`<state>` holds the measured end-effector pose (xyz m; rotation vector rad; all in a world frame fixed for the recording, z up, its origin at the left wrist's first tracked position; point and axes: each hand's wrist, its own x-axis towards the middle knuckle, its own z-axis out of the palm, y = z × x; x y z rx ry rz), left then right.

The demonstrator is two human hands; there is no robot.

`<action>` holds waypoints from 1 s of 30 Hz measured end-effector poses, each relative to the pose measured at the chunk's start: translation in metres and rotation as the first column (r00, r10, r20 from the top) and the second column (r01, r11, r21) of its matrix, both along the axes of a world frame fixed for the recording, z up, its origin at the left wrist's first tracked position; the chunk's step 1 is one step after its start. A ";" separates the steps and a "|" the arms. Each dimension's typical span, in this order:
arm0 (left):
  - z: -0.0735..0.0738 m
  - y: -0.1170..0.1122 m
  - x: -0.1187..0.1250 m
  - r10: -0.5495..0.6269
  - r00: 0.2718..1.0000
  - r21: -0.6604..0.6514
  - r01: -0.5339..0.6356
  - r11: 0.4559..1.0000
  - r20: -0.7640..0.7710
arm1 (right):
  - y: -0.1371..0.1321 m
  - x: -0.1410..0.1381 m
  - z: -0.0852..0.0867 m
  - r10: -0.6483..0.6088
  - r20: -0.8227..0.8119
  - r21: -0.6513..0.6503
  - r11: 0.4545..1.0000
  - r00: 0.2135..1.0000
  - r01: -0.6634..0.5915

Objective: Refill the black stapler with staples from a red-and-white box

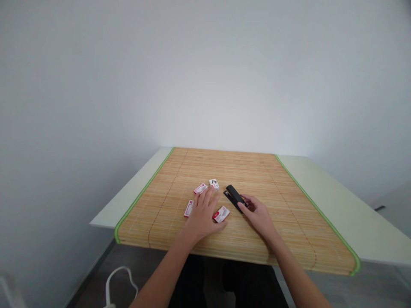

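My right hand is closed on the rear end of a black stapler, which lies on the bamboo mat with its front pointing away and to the left. My left hand is spread, palm down, among several small red-and-white boxes. One box lies by its thumb. Another box is partly covered by the hand's left side. Beyond the fingertips are a flat box and a white box with a dark picture. Nothing shows in the left hand's grasp, though its palm is hidden.
A bamboo mat with green edging covers the middle of a white table. Walls stand behind and to the left. A white cable hangs at lower left, and my dark-clothed legs are under the table's front edge.
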<state>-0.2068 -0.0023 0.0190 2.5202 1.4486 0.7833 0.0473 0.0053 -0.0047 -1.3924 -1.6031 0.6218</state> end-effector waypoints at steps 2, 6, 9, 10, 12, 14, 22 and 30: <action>0.002 0.021 0.000 -0.064 0.997 -0.007 0.064 0.998 -0.039 | -0.001 -0.001 0.002 0.002 -0.005 -0.005 1.000 1.000 -0.002; 0.000 0.054 0.005 -0.070 0.993 -0.018 0.069 0.997 -0.091 | -0.003 -0.002 0.005 0.009 -0.008 0.004 1.000 1.000 -0.009; -0.005 0.062 0.005 -0.019 0.995 -0.021 0.017 1.000 -0.098 | -0.003 -0.002 0.005 0.012 -0.005 -0.003 1.000 1.000 -0.012; -0.007 0.061 0.004 0.001 0.996 -0.021 -0.003 1.000 -0.092 | -0.003 -0.002 0.005 0.013 -0.004 -0.008 1.000 1.000 -0.013; -0.010 0.058 -0.002 0.026 0.996 -0.027 -0.028 0.999 -0.080 | -0.003 -0.001 0.004 0.011 -0.002 -0.014 1.000 1.000 -0.011; -0.013 0.051 -0.008 0.030 0.996 -0.029 -0.032 0.999 -0.081 | -0.002 -0.001 0.003 0.009 0.002 -0.017 1.000 1.000 -0.009; -0.013 0.030 -0.013 0.044 0.989 0.036 -0.039 0.999 -0.140 | -0.001 0.000 0.001 -0.012 0.005 -0.013 1.000 1.000 0.012; -0.008 0.031 -0.021 0.013 1.000 0.030 -0.013 0.999 -0.002 | 0.000 0.002 -0.003 -0.024 0.008 -0.010 1.000 1.000 0.024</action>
